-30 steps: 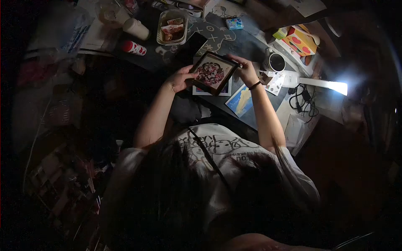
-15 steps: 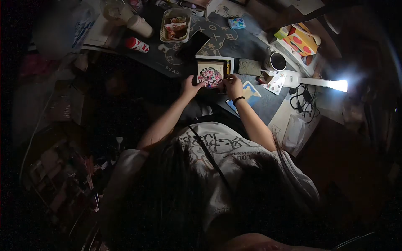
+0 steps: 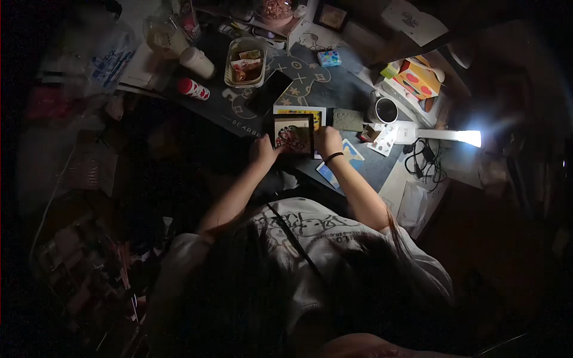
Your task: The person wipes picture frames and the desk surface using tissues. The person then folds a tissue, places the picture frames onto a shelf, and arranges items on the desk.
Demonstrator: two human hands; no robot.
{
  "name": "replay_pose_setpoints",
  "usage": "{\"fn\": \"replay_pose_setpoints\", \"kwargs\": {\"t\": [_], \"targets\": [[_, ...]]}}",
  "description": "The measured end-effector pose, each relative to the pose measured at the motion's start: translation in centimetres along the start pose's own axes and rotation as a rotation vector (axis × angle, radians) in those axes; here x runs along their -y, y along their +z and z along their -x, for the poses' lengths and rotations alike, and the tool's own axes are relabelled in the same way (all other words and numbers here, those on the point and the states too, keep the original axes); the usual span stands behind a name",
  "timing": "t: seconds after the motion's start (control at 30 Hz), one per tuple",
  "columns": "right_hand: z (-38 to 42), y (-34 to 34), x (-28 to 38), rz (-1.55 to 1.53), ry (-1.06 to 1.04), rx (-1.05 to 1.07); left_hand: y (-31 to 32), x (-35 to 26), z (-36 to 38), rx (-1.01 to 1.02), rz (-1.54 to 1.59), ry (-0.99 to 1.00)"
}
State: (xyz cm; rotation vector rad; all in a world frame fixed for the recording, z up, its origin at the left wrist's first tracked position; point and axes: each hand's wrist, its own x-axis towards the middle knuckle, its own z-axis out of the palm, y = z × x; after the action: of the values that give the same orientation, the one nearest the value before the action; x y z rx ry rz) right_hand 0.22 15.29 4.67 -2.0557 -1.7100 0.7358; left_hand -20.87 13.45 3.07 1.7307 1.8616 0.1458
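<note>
A small dark-edged picture frame (image 3: 293,135) with a pink floral design on a cream ground is held tilted over the desk's front edge. My left hand (image 3: 262,153) is closed on its lower left edge, thumb toward the front. At the right edge my right hand (image 3: 329,142), with a black band on the wrist, is closed in a pinch; its fingertips are partly hidden. Behind the frame lies a white and yellow card (image 3: 320,115). A blue and cream card (image 3: 341,163) lies beside and partly beneath my right wrist.
A black phone (image 3: 271,92) and a plastic container (image 3: 245,63) with packets lie farther back. To the right are a grey block (image 3: 348,120), a mug (image 3: 384,111) of dark liquid, a small open box (image 3: 373,135), a lit white lamp (image 3: 450,137) and tangled cables (image 3: 425,162).
The frame has tilted, so its face looks darker and foreshortened. My right hand has turned and closed more at its right edge. The whole view has shifted slightly.
</note>
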Motion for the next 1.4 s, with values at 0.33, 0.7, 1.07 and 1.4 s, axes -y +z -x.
{"fn": "replay_pose_setpoints", "kwargs": {"t": [0.33, 0.7, 1.07, 1.4], "targets": [[-38.5, -7.5, -4.0, 0.223, -0.139, -0.505, -2.4, 0.3, 1.0, -0.046, 0.001, 0.02], [-39.3, -6.5, -4.8, 0.235, -0.264, -0.496, -4.8, 2.0, -0.3, -0.191, 0.298, 0.048], [-10.8, -14.0, 3.4, -0.621, -0.308, 0.267, -7.9, -6.2, -3.5, 0.944, 2.071, 0.028], [-4.9, -8.9, 2.8, -0.841, -0.03, 0.343, -7.4, -7.1, -1.0, 1.063, 1.905, -0.094]]}}
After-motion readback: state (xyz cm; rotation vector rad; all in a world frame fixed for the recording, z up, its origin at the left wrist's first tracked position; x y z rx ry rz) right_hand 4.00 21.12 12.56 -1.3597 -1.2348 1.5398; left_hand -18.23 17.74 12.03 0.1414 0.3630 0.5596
